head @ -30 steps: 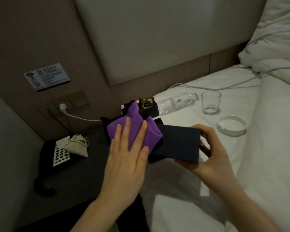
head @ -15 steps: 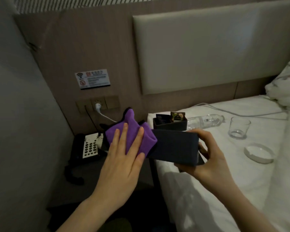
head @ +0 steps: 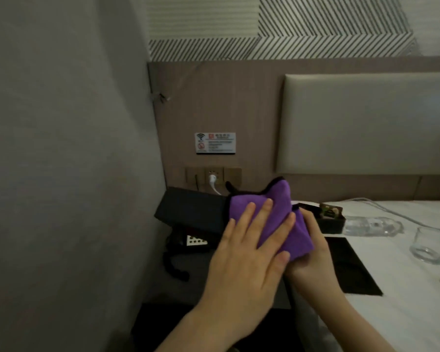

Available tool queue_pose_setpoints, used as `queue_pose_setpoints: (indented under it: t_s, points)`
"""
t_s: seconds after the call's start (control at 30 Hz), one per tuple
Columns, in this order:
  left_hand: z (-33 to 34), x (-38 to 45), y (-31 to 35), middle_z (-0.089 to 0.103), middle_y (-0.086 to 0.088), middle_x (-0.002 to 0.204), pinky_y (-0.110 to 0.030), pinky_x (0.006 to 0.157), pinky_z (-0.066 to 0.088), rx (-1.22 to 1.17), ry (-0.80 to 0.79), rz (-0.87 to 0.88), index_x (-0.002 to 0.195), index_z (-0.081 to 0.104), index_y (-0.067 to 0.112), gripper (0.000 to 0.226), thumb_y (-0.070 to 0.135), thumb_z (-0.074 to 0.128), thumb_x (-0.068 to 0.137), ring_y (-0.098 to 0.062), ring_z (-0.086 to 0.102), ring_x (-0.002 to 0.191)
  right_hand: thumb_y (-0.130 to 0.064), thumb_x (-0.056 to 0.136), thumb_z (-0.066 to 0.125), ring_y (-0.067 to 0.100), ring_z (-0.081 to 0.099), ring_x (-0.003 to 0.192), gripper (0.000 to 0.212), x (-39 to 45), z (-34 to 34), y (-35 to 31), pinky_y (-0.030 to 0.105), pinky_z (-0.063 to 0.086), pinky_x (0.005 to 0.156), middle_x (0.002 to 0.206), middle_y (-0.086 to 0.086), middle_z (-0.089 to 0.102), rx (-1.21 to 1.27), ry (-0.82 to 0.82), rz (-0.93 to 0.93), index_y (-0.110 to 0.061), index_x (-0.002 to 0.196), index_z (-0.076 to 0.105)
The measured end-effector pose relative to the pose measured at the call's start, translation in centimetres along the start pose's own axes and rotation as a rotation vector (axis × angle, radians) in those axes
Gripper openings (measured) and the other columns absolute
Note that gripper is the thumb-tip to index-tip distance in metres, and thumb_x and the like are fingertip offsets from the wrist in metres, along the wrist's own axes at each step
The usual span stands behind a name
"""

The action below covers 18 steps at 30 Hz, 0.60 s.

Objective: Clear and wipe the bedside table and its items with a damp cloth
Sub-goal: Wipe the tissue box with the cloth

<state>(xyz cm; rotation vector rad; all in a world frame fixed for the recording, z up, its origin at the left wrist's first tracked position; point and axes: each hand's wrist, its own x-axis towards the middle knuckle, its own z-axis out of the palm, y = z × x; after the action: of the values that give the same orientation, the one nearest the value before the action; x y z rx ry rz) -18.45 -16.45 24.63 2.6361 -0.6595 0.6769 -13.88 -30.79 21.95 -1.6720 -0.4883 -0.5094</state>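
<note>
Your left hand (head: 247, 260) presses the purple microfibre cloth (head: 277, 219) flat-fingered onto the dark rectangular box (head: 191, 212); your right hand (head: 313, 252) grips that box's right end beneath the cloth.

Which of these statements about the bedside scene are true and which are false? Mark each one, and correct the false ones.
1. The left hand presses the purple cloth with its fingers straight. True.
2. The cloth lies on a white box. False: the dark box is black or very dark.
3. The drinking glass stands upright on the bed. True.
4. The water bottle stands upright beside the glass. False: it lies on its side on the bed.
5. A white plug sits in the wall socket. True.
6. The telephone lies on the bed. False: it sits on the bedside table, under the box.
</note>
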Motion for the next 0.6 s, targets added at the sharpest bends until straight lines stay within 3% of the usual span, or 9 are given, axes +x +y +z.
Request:
queue_pose_setpoints:
  t_s: [0.17, 0.3, 0.43, 0.5, 0.6]
  points:
    - [-1.5, -2.1, -4.9, -0.028, 0.034, 0.149, -0.033, 0.109, -0.013, -0.053, 0.061, -0.099, 0.139, -0.014, 0.063, 0.05, 0.067, 0.0, 0.091, 0.005, -0.028, 0.138, -0.012, 0.059, 0.088, 0.002, 0.061, 0.106, 0.074, -0.6, 3.2, -2.3, 0.018, 0.051, 0.087, 0.118, -0.008, 0.06, -0.046, -0.03, 0.005, -0.03, 0.12, 0.05]
    - [-3.4, -2.7, -10.0, -0.028, 0.028, 0.149, -0.035, 0.114, -0.003, -0.097, 0.153, -0.358, 0.134, -0.02, 0.065, 0.05, 0.062, -0.003, 0.087, 0.001, -0.028, 0.138, -0.007, 0.055, 0.093, 0.011, 0.06, 0.11, 0.078, -0.8, 4.6, -4.2, 0.036, 0.052, 0.095, 0.119, -0.004, 0.06, -0.111, 0.027, -0.063, -0.019, 0.121, 0.053]
    - [-4.3, -2.9, -11.6, -0.012, 0.02, 0.155, -0.034, 0.114, 0.001, -0.509, 0.16, -0.559, 0.142, -0.006, 0.052, 0.048, 0.042, 0.017, 0.101, -0.008, -0.012, 0.144, -0.017, 0.055, 0.093, 0.016, 0.057, 0.106, 0.074, -0.9, 5.5, -5.4, 0.035, 0.052, 0.087, 0.114, -0.008, 0.058, -0.395, 0.039, -0.264, -0.023, 0.118, 0.055]
    - [-4.3, -3.0, -9.7, -0.011, 0.019, 0.156, -0.036, 0.116, 0.003, -0.65, 0.177, -0.564, 0.133, -0.004, 0.059, 0.044, 0.041, 0.02, 0.101, -0.012, -0.007, 0.148, -0.023, 0.056, 0.092, 0.016, 0.055, 0.108, 0.074, -0.8, 5.9, -5.7, 0.032, 0.051, 0.087, 0.116, -0.008, 0.057, -0.502, 0.011, -0.311, -0.02, 0.121, 0.056]
    - [-3.8, -3.3, -5.9, -0.008, 0.027, 0.156, -0.035, 0.121, 0.007, -0.644, 0.258, -0.382, 0.132, -0.002, 0.066, 0.042, 0.053, 0.017, 0.098, 0.002, -0.007, 0.145, -0.023, 0.057, 0.091, 0.016, 0.054, 0.107, 0.073, -0.5, 6.4, -5.9, 0.029, 0.048, 0.087, 0.116, -0.008, 0.058, -0.535, -0.002, -0.291, -0.018, 0.122, 0.057]
